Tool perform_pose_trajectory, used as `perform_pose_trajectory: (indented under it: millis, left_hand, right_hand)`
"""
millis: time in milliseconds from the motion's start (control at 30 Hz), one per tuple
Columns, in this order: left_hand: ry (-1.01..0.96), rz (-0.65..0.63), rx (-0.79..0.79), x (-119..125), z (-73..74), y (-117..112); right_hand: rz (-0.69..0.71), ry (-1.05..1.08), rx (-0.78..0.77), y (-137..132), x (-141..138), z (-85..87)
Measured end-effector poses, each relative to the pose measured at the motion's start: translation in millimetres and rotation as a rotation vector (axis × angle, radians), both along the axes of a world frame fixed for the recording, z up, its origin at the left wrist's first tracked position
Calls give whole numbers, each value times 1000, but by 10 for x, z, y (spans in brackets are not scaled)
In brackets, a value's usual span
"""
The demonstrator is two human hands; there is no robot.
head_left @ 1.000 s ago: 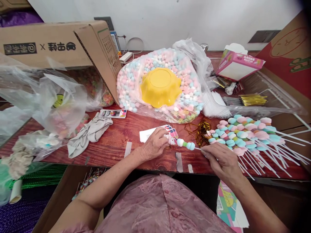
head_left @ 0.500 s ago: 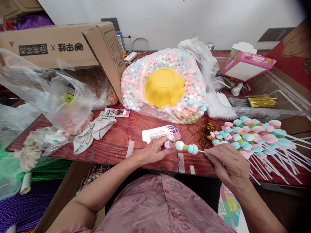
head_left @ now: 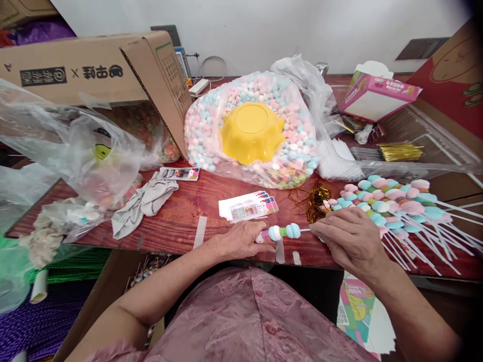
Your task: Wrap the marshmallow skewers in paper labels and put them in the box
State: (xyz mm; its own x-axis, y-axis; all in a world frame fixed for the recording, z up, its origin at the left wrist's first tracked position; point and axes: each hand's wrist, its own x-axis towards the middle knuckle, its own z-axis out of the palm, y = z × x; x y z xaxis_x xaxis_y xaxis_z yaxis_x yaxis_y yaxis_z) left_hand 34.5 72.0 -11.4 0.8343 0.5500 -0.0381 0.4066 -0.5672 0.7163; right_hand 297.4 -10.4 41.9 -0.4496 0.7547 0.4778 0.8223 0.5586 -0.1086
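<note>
A skewer of marshmallows [head_left: 284, 232] in pink, white, green and blue lies level just over the table's front edge. My left hand [head_left: 239, 241] is closed round its pink end, where a small piece of printed wrapper seems to show; the fingers partly cover it. My right hand [head_left: 350, 244] pinches the white stick at the other end. Behind the skewer lies a fanned stack of printed sleeves [head_left: 247, 207]. Right of it, partly behind my right hand, is a pile of finished-looking marshmallow skewers [head_left: 392, 201]. A bunch of gold twist ties [head_left: 317, 201] lies beside them.
A large clear bag of marshmallows [head_left: 204, 130] sits at the back with an upturned yellow bowl [head_left: 251, 133] on it. To the left stand a cardboard box [head_left: 90, 65] and a grey cloth [head_left: 145, 203]. At the right rear is a clear plastic tray [head_left: 433, 168] with gold ties.
The skewer has shifted slightly left, its pink end further into my left hand, and the right hand has moved left with the stick. The whole view has shifted a little.
</note>
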Motion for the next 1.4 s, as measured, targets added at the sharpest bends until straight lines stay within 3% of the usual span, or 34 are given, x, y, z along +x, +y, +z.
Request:
perform_pose_trajectory:
  millis: [267, 400, 633, 733, 833, 967, 1133, 1267, 1400]
  left_hand:
    - [11, 96, 150, -59, -70, 27]
    - [25, 143, 176, -60, -48, 30]
    - [-68, 57, -140, -34, 82, -14]
    - [-79, 49, -204, -23, 94, -18]
    - [-75, 99, -124, -36, 80, -1]
    - [-27, 205, 108, -88, 69, 17]
    - [32, 141, 193, -59, 71, -24]
    - [69, 123, 99, 13, 116, -67]
    - [21, 169, -123, 24, 160, -77]
  right_hand:
    - [71, -198, -181, 96, -15, 110]
    - [58, -221, -168, 67, -66, 132]
    - [100, -166, 28, 32, -280, 199]
    - [126, -158, 46, 54, -325, 228]
    - [102, -209, -3, 70, -322, 225]
    - [64, -196, -116, 30, -271, 199]
    - [72, -186, -157, -22, -289, 184]
    - [77, -207, -71, -23, -330, 216]
    - [72, -160, 90, -55, -288, 297]
